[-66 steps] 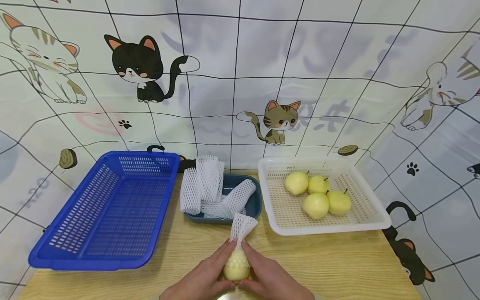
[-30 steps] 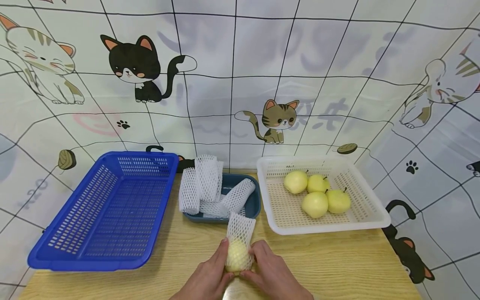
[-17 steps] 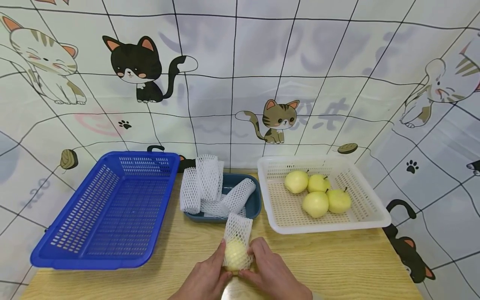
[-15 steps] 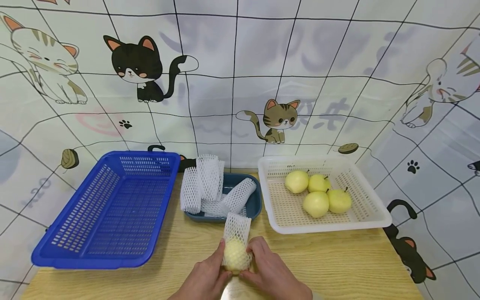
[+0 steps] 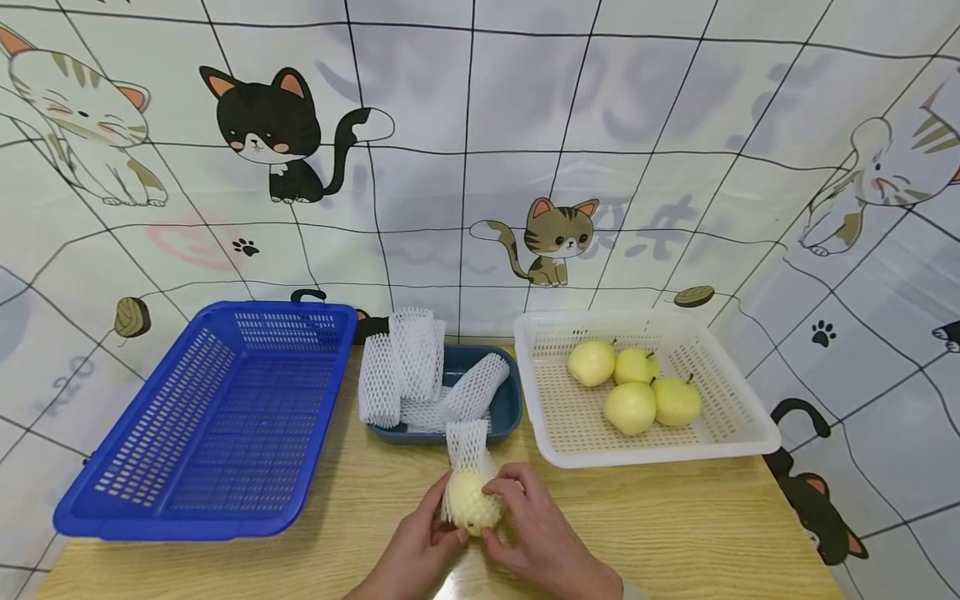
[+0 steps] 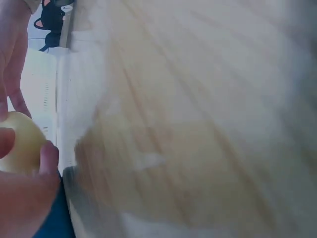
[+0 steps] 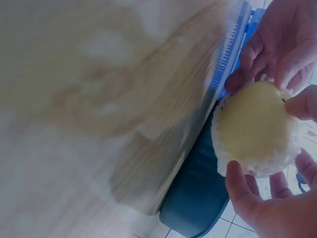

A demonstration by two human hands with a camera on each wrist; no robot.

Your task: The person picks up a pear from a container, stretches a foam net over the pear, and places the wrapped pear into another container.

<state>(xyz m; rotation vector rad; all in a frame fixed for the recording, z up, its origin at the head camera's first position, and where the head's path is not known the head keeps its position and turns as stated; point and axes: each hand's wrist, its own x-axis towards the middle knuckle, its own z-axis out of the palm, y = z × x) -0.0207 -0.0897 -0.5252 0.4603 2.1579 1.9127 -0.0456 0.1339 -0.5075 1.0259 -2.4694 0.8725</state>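
Over the front of the table, a yellow-green apple [image 5: 471, 503] sits inside a white foam net sleeve [image 5: 467, 443], whose loose end points away towards the back. My left hand [image 5: 416, 546] holds the apple from the left side, thumb near its lower end. From the right, my right hand [image 5: 546, 533] grips it with thumb and curled fingers on the net. A bare face of the apple [image 7: 255, 121] shows in the right wrist view, the net's edge ringing it. Only part of the apple [image 6: 27, 146] shows in the left wrist view.
At left stands a blue basket [image 5: 251, 442]. A dark teal tray [image 5: 512, 408] with several foam net sleeves [image 5: 416, 354] is just behind the hands. To the right, a white basket [image 5: 555, 450] holds several apples [image 5: 630, 408]. A cat-print cloth [image 5: 420, 208] hangs behind the wooden table [image 5: 675, 533].
The apple has been tilted in the hands, and a dark spot now shows at its lower end. My right fingers have shifted up over the net, and the sleeve's loose end looks narrower.
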